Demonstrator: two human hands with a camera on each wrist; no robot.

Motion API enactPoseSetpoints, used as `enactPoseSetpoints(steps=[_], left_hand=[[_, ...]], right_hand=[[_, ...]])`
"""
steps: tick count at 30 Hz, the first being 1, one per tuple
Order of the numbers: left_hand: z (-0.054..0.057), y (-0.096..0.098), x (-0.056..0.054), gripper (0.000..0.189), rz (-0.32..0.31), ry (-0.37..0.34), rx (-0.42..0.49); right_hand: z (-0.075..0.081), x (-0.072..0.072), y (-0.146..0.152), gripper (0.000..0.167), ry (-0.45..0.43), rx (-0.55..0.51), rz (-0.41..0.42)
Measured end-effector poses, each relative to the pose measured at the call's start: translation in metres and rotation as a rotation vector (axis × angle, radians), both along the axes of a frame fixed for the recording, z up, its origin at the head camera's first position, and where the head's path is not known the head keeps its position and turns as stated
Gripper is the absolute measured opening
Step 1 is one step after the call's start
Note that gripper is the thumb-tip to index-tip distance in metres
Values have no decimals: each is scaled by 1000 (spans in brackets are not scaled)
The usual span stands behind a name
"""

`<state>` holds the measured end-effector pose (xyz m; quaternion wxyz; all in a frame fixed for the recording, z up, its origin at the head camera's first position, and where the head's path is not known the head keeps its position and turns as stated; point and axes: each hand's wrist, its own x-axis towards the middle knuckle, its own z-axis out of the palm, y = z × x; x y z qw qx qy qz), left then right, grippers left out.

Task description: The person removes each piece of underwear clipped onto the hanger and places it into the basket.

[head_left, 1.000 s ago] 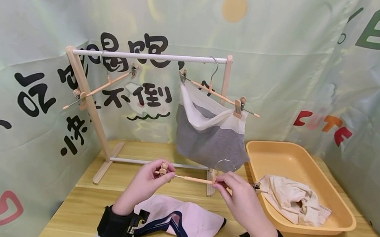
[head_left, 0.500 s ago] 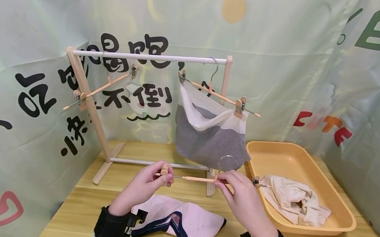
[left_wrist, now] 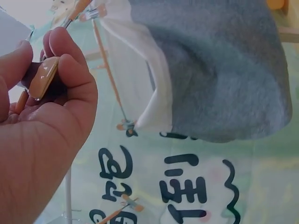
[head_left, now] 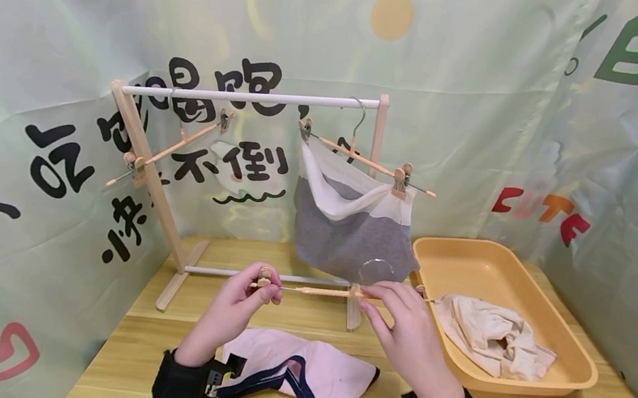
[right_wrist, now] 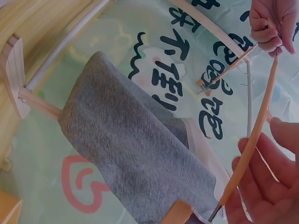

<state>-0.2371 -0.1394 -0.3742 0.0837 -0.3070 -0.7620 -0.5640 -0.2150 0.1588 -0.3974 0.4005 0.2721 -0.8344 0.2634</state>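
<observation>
A wooden clip hanger (head_left: 324, 291) is held level above the table between both hands. My left hand (head_left: 236, 300) pinches the clip (left_wrist: 45, 77) at its left end, thumb against curled fingers. Near the base of the metal hook, my right hand (head_left: 406, 336) holds the bar, its fingers (right_wrist: 264, 172) behind the wood in the right wrist view. The other clip (right_wrist: 177, 212) sits beyond the right hand. Below the hanger a pink garment with navy trim (head_left: 343, 371) lies flat on the table.
Behind the hands stands a small clothes rack with a white rail (head_left: 284, 97). A grey and white garment (head_left: 343, 244) hangs from it on a clip hanger; a bare hanger (head_left: 186, 138) is at left. At right, a yellow basin (head_left: 470, 266) holds a crumpled cream garment (head_left: 485, 327).
Both hands have risen slightly and shifted a little left with the hanger. The pink garment, rack and basin stay where they were.
</observation>
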Motion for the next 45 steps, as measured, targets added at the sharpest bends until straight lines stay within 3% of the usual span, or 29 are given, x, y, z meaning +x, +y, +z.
enactPoseSetpoints(steps=[6,12,20,25,30,35,39,45], left_hand=[[6,-16,4,8,16,72,76],[16,-33,12,12,30,70,223],[29,-41,25,9,260,30,385],[33,-41,28,10,351,65,467],[34,-43,30,9,381,121,559],[36,-46,30,9,474,124,631],[41,-47,28,11,535,118,675],[58,-47,16,12,568,170,745]], right_hand=[[5,-1,-1,36,166,-95,41],[8,-2,-1,30,329,-151,56],[6,-5,-2,28,367,-152,87],[-1,-6,-5,30,257,-91,88],[-13,-5,-10,16,24,115,82],[-24,-4,-17,25,-151,316,89],[-31,-2,-20,27,-228,412,129],[-41,3,-23,36,-333,530,157]])
